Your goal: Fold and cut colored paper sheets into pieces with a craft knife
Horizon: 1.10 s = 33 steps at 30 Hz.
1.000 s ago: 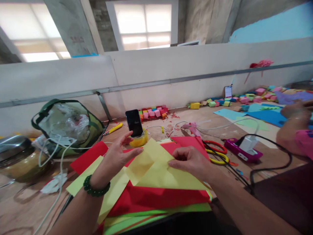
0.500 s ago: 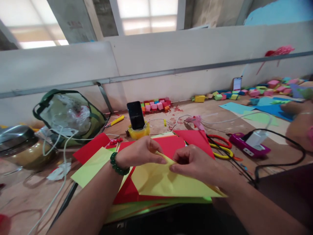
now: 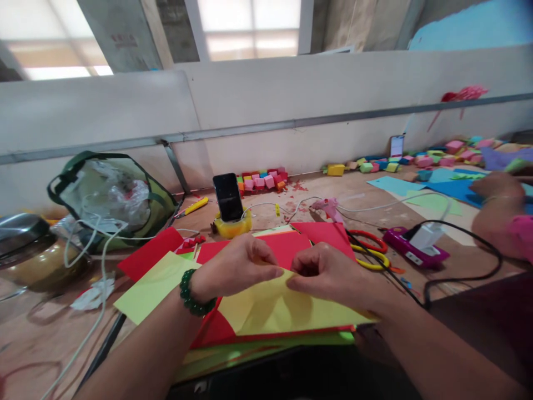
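Note:
Both my hands pinch the far edge of a sheet of yellow paper (image 3: 287, 314), which looks folded over there. My left hand (image 3: 237, 266), with a green bead bracelet at the wrist, grips it between thumb and fingers. Close beside it, my right hand (image 3: 328, 275) holds the same edge, thumb toward me. Beneath lies red paper (image 3: 287, 248) on a stack with green sheets at its near side. Another pale yellow sheet (image 3: 152, 286) lies to the left, partly over a red piece (image 3: 152, 253). My fingers hide part of the fold.
A phone (image 3: 227, 197) leans on a yellow tape roll (image 3: 234, 226). Behind are paper cubes (image 3: 262, 180) and a yellow cutter (image 3: 195, 205). Rightward are scissors (image 3: 370, 258), a pink glue gun (image 3: 328, 208), a purple power strip (image 3: 416, 249) with cables and another person's hand (image 3: 499, 194). Leftward stand a bag (image 3: 116, 194) and jar (image 3: 37, 250).
The view has shifted slightly. My fingers still pinch the yellow paper, whose far edge now lies flatter and straighter between my hands.

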Motion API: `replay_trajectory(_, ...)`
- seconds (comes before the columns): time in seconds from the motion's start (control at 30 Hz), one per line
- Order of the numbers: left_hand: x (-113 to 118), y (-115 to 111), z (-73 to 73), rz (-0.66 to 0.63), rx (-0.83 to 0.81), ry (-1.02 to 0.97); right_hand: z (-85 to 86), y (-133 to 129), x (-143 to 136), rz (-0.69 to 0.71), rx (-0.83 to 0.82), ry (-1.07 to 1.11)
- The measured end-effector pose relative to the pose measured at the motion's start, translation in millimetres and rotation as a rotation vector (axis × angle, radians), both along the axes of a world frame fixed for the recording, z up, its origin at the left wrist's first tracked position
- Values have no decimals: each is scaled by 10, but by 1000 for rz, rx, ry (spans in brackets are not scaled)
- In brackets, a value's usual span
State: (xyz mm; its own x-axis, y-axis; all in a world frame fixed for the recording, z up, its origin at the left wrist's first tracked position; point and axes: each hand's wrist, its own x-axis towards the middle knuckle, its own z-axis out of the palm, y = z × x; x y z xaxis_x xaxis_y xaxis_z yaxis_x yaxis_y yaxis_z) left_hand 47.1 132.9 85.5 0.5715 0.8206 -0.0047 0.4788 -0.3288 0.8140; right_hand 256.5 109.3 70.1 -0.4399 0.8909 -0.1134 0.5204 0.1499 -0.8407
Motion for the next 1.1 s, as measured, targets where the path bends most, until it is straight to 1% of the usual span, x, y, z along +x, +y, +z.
replay_trajectory(0.07, -44, -60, 51, 74, 83, -7, 80, 21, 133, 20, 4, 23)
replay_trajectory(0.13, -115, -120, 107, 153, 161, -39, 159, 37, 300, 4, 23, 106)
replay_trajectory(0.23, -200, -230, 168, 283, 183, -136, 213, 21, 483, -113, 40, 390)
replay_trajectory(0.27, -207, -275, 176, 323, 170, -176, 204, 4, 501, -135, 19, 504)
replay_trajectory(0.33, -185, -373, 169, 386, 140, -249, 149, -39, 465, -130, -47, 698)
replay_trajectory(0.37, -162, -421, 154, 409, 130, -281, 109, -61, 420, -129, -73, 758)
replay_trajectory(0.43, -112, -504, 101, 431, 93, -328, 25, -99, 314, -212, -83, 828)
replay_trajectory(0.53, -74, -571, -11, 432, -46, -365, -65, -134, 204, -351, -35, 857)
replay_trajectory(0.6, -75, -579, -83, 456, -142, -387, -93, -150, 191, -376, -3, 855)
replay_trajectory(0.7, -69, -569, -151, 494, -223, -421, -116, -155, 225, -385, 10, 838)
replay_trajectory(0.77, -46, -559, -168, 485, -235, -438, -129, -141, 252, -415, -1, 840)
replay_trajectory(0.83, -15, -544, -173, 464, -213, -444, -140, -120, 269, -439, -9, 857)
replay_trajectory(0.93, 12, -499, -182, 437, -187, -437, -145, -102, 274, -455, 22, 870)
replay_trajectory(1.1, -4, -436, -213, 377, -243, -435, -121, -121, 268, -498, 69, 820)
